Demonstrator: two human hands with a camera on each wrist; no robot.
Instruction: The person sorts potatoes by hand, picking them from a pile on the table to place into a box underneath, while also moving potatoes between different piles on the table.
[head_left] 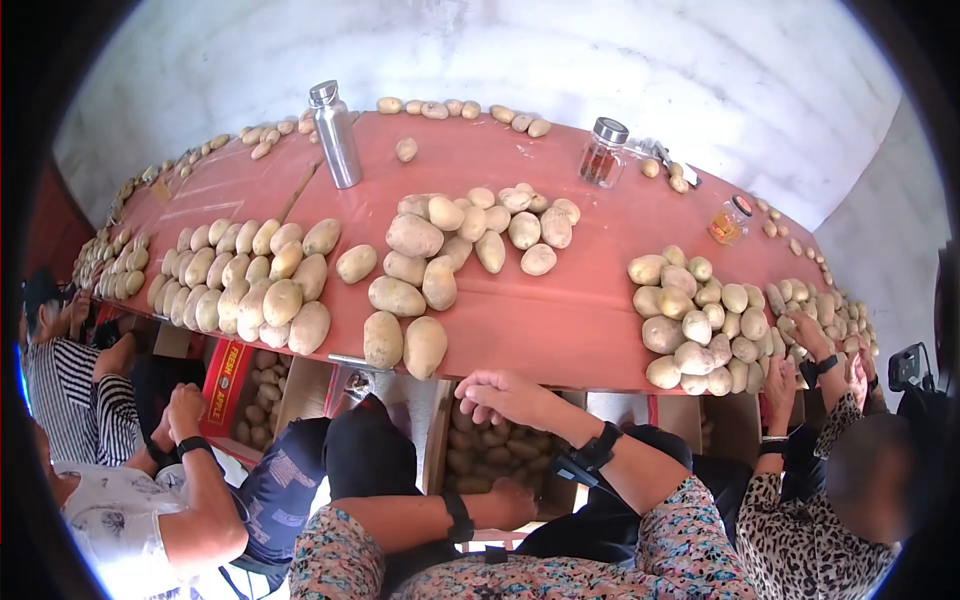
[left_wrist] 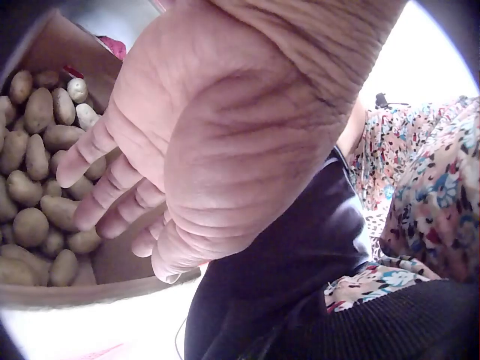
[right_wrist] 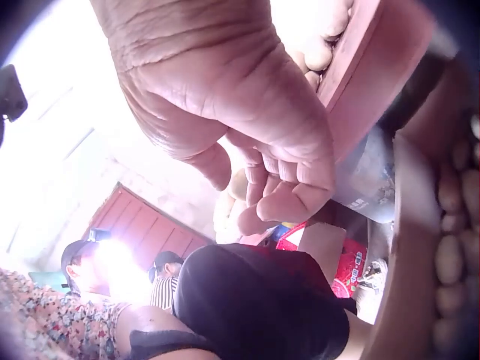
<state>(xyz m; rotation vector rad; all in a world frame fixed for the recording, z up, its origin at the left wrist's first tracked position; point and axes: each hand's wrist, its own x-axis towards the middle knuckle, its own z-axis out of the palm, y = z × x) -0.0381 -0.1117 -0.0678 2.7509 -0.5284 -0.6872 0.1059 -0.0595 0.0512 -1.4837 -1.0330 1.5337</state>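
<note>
In the head view my left hand (head_left: 508, 505) hangs low at the near side of a cardboard box of potatoes (head_left: 490, 462). Its fingers are relaxed and hold nothing in the left wrist view, where the hand (left_wrist: 217, 142) is beside the potatoes (left_wrist: 39, 112) in the box. My right hand (head_left: 500, 396) is raised over the box's far side, close to the table edge. In the right wrist view the fingers of this hand (right_wrist: 247, 112) are loosely bent and empty. Two large potatoes (head_left: 425, 347) lie near the table edge, left of the right hand.
Potatoes stand grouped on the red table (head_left: 540, 330), in rows at left (head_left: 240, 270), a middle pile (head_left: 490, 225) and a right pile (head_left: 700, 325). Behind them are a steel bottle (head_left: 338, 140) and glass jars (head_left: 603, 155). People sit on both sides; a red box (head_left: 228, 390) is at left.
</note>
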